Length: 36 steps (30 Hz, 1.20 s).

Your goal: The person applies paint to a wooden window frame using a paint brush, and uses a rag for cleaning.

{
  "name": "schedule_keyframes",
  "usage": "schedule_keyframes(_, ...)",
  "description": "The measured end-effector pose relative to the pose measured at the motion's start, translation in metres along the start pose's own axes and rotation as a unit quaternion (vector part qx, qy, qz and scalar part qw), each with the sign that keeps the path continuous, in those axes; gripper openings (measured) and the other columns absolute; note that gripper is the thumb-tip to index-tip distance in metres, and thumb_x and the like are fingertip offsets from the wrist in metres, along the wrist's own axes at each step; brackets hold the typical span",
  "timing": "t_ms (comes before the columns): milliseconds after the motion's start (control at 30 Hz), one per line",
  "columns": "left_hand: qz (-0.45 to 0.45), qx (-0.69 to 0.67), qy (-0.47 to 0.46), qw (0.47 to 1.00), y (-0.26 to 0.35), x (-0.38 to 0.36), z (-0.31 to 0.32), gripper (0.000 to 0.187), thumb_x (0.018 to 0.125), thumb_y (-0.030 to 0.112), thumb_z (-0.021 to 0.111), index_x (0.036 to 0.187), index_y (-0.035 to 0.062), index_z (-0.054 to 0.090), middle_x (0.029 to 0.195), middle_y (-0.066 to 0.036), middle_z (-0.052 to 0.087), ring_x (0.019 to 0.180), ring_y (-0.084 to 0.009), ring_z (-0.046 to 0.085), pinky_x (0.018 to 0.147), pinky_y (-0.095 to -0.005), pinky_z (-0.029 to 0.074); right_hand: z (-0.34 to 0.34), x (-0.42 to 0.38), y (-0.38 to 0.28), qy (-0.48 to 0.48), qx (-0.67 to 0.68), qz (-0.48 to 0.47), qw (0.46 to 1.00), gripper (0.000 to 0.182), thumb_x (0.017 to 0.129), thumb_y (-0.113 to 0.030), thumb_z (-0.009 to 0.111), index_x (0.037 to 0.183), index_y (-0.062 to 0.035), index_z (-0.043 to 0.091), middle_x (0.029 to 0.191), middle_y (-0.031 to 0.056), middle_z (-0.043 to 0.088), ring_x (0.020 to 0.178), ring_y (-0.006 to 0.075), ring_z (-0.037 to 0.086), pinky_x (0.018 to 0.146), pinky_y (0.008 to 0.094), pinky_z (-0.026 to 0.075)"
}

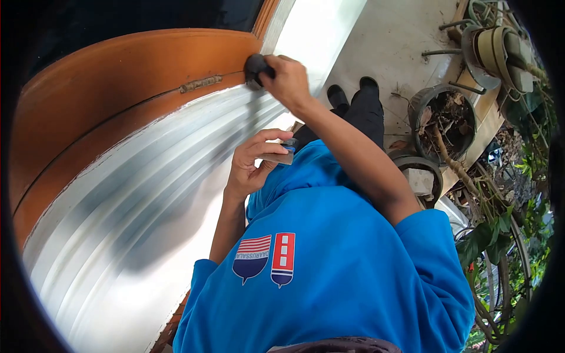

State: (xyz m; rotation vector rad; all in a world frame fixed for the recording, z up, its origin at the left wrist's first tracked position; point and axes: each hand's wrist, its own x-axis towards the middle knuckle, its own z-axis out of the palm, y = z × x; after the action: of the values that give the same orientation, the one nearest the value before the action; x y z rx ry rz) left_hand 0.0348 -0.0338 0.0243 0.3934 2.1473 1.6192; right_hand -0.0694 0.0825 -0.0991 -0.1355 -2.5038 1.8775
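My right hand [287, 82] is closed around a dark rounded pad or brush [255, 69]. The pad rests against the orange-brown wooden frame [229, 50], close to its corner by the white wall. Lower down, my left hand [254, 163] grips a small flat item [282, 152] between thumb and fingers, grey with a dark top and a blue band; its exact kind cannot be made out. A metal hinge [200, 84] sits in the wood, to the left of the pad.
White ridged moulding [147, 170] curves below the wood, with dark glass [135, 17] above it. My feet stand on pale tiles [382, 35]. At the right are a pot of dry leaves [444, 120], a smaller pot [419, 179], branches and green plants.
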Motion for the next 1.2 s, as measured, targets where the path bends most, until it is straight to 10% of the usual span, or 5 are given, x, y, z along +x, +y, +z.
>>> schedule_keyframes(233,-0.041,-0.038,-0.025,0.998,0.006,0.003,0.005,0.016,0.09,0.007,0.066,0.105,0.0096,0.072,0.117,-0.013,0.07,0.103,-0.0239,0.069,0.087,-0.033,0.056,-0.015,-0.015,0.009,-0.089,0.109,-0.066,0.988,0.026,0.073,-0.008,0.069,0.099,-0.0014,0.07,0.084,0.0169,0.068,0.077,0.0347,0.067,0.073,0.0393,0.053)
schedule_keyframes(400,0.017,-0.003,-0.008,1.0,0.0,0.003,0.001,0.016,0.089,0.007,0.067,0.104,0.01,0.072,0.114,-0.012,0.071,0.105,-0.0259,0.068,0.089,-0.0348,0.056,-0.044,-0.002,0.021,0.027,0.103,0.035,0.994,0.024,0.081,-0.004,0.069,0.104,-0.0012,0.071,0.071,0.0104,0.067,0.062,0.011,0.06,0.059,0.0271,0.05)
schedule_keyframes(600,-0.001,-0.011,-0.005,1.0,0.0,-0.001,0.001,0.015,0.089,0.006,0.067,0.103,0.0087,0.073,0.112,-0.012,0.072,0.106,-0.0268,0.068,0.091,-0.0369,0.055,-0.001,0.005,0.002,-0.001,0.04,-0.078,0.996,0.023,0.074,-0.012,0.07,0.092,0.0013,0.067,0.084,0.0213,0.067,0.075,0.041,0.065,0.071,0.0442,0.054)
schedule_keyframes(1000,0.007,-0.018,0.001,1.0,0.0,0.003,-0.002,0.016,0.087,0.004,0.068,0.102,0.0078,0.073,0.11,-0.01,0.073,0.106,-0.0269,0.067,0.093,-0.0381,0.052,-0.012,0.013,-0.005,0.01,0.022,-0.024,0.999,0.02,0.077,-0.014,0.069,0.09,-0.0001,0.064,0.077,0.0248,0.065,0.072,0.0428,0.065,0.065,0.0469,0.053)
schedule_keyframes(1200,0.017,0.004,-0.025,1.0,-0.002,0.004,-0.004,0.013,0.09,0.004,0.066,0.101,0.0062,0.071,0.109,-0.012,0.073,0.105,-0.0281,0.066,0.092,-0.0387,0.052,-0.004,-0.001,-0.008,-0.158,-0.016,-0.034,0.987,0.022,0.075,-0.017,0.067,0.089,-0.0006,0.066,0.078,0.0242,0.067,0.077,0.0428,0.067,0.071,0.0514,0.055)
